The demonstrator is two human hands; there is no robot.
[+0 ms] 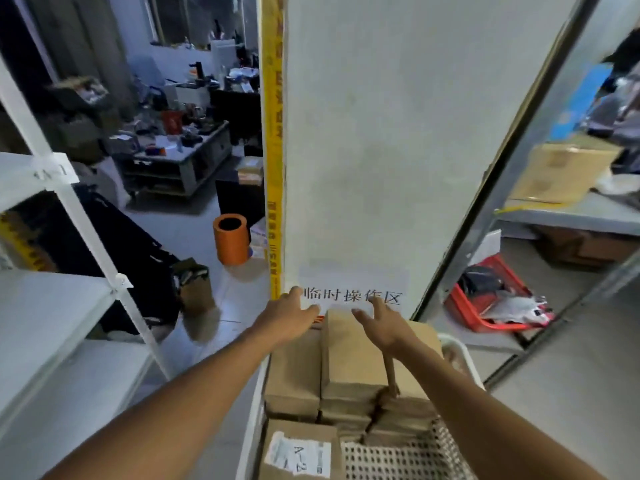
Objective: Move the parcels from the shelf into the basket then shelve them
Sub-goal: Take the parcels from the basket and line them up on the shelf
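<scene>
- A white pillar [381, 150] with a paper sign [351, 296] stands just beyond my fingertips, so I judge there is little room to swing a parcel forward; lifting straight up looks safer
- The white basket [457, 355] sits under my forearms, packed with brown parcels; its perforated wall shows near my right elbow
- The tallest parcel [349, 358] stands on edge between my hands, its far end at my fingers
- A labelled parcel [301, 452] lies flat nearest me, below my left forearm
- My left hand [287, 315] is spread and holding nothing, beside the tall parcel's left corner
- My right hand [382, 323] is likewise spread and bare; I should close both evenly on the sides
</scene>
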